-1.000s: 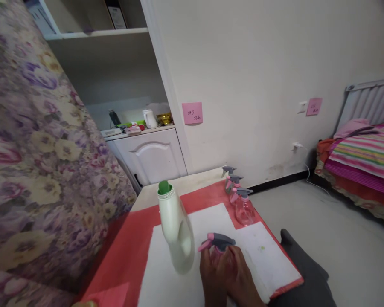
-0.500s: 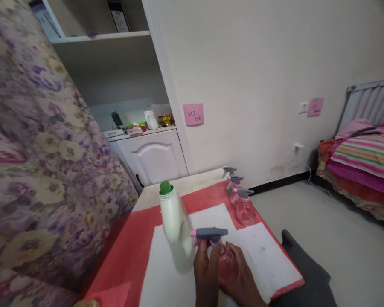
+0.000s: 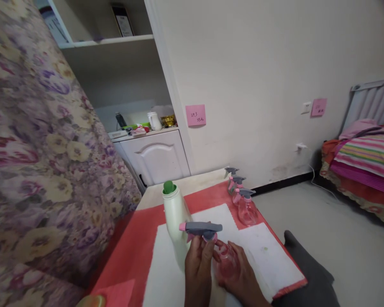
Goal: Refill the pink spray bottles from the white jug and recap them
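Observation:
My left hand (image 3: 198, 264) pinches a grey and pink trigger spray head (image 3: 201, 229) by its collar. Wrapped around a clear pink spray bottle (image 3: 226, 262) is my right hand (image 3: 246, 279). The bottle's neck shows just right of the spray head, apart from it; whether a dip tube still links them is hidden by my fingers. Left of my hands stands a tall pale green jug (image 3: 176, 217) with a green spout (image 3: 169, 187) at its open mouth. Its lower part is behind my left hand.
Several spray bottles with grey triggers, the nearest a pink spray bottle (image 3: 248, 211), line the table's far right edge. White sheets (image 3: 262, 247) lie over a red cloth (image 3: 128, 238). A floral curtain (image 3: 51, 170) hangs at left; a bed (image 3: 365, 157) is at right.
The spray head has come away from the bottle's neck and moved left in my left hand. The bottle stays in my right hand. The view has shifted slightly.

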A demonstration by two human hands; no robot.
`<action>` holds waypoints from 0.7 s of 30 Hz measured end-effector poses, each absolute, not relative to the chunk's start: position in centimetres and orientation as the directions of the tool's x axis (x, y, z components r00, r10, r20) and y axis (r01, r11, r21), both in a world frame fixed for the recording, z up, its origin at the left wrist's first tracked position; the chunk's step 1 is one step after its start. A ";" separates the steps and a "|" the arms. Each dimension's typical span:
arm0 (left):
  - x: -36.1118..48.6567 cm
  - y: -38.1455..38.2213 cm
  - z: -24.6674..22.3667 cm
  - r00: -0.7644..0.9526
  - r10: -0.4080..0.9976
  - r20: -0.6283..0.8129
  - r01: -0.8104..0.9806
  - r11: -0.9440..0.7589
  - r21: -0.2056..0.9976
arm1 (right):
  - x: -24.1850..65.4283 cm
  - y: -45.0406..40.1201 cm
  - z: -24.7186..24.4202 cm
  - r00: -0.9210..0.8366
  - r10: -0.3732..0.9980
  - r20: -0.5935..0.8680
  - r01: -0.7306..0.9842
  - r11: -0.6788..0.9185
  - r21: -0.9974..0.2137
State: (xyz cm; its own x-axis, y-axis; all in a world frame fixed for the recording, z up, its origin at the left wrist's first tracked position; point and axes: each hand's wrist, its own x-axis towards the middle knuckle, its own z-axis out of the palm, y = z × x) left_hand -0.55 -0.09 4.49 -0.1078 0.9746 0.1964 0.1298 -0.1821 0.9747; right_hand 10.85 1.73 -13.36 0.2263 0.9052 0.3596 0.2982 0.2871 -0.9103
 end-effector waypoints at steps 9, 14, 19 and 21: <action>-0.3 -1.2 5.9 -0.039 0.975 0.217 0.072 -0.214 0.974 | 10.6 1.4 -12.8 0.247 0.895 0.371 0.223 0.321 -0.921; -0.8 -2.4 6.3 -0.128 0.968 0.215 -0.054 -0.223 0.973 | 10.6 1.2 -12.4 0.254 0.907 0.336 0.244 0.276 -0.930; -3.3 -3.7 7.6 -0.302 0.915 0.267 -0.003 -0.281 0.960 | 10.6 1.0 -12.4 0.266 0.906 0.330 0.308 0.245 -0.919; -5.4 -3.7 7.8 -0.357 0.878 0.318 0.116 -0.296 0.948 | 11.0 1.1 -12.8 0.233 0.915 0.329 0.320 0.247 -0.915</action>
State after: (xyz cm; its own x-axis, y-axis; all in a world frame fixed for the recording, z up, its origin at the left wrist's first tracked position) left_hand -5.42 -3.69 7.80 -0.3572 0.8782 0.3181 0.1157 -0.2963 0.9481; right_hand 10.95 1.08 -12.79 0.2327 0.9152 0.3290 0.3201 0.2474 -0.9145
